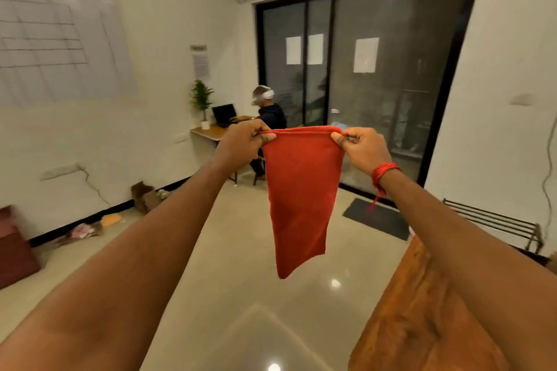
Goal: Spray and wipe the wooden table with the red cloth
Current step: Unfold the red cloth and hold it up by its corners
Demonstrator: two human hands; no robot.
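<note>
- Wooden worktop (422,319) edge lies nearest, lower right.
- Left hand (241,144) and right hand (363,149): each grip pinches closed on a top corner of one red cloth (301,196), hanging.

White-walled room with a glossy tiled floor

Dark sliding glass doors (361,78) bear taped papers; a seated person (268,117) works at a corner desk (208,131) beside a potted plant (202,99); a mat (376,218) lies by the doors.
</note>
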